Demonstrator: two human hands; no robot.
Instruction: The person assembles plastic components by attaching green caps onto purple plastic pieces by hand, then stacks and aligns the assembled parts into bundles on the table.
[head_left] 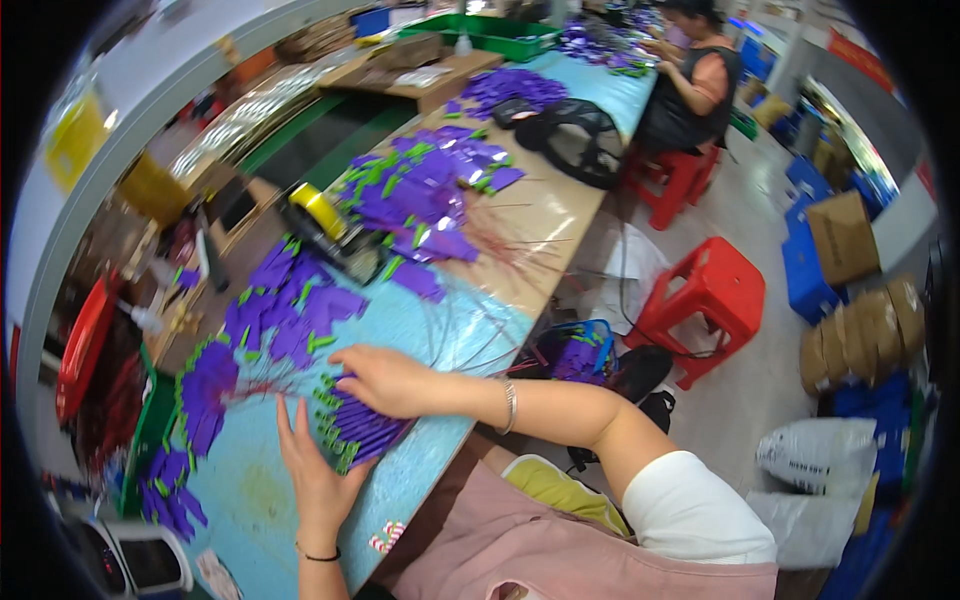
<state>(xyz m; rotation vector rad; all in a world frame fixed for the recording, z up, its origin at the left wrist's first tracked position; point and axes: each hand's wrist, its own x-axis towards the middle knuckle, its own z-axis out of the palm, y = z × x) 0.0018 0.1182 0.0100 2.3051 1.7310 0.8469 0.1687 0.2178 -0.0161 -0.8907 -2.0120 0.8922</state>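
A tight row of slim purple pieces with green ends [362, 428] lies on the blue table sheet between my hands. My left hand [318, 478] is open at the row's near left side, fingers stretched out and thumb close against its lower end. Curled over the far end of the row is my right hand [388, 380], its fingers closed; what they pinch, if anything, is hidden. Just left of the row, a fanned bundle of purple pieces with green edges [208, 392] has thin reddish wires [262, 388] sticking out. Loose purple and green pieces [290, 305] are heaped beyond.
A black tape dispenser [345, 245] holding yellow tape stands between purple heaps. Farther along lie a large purple pile [420, 185] and a black fan [575, 140]. A co-worker [690, 75] sits at the far end. A red stool [705, 300] stands right of the table.
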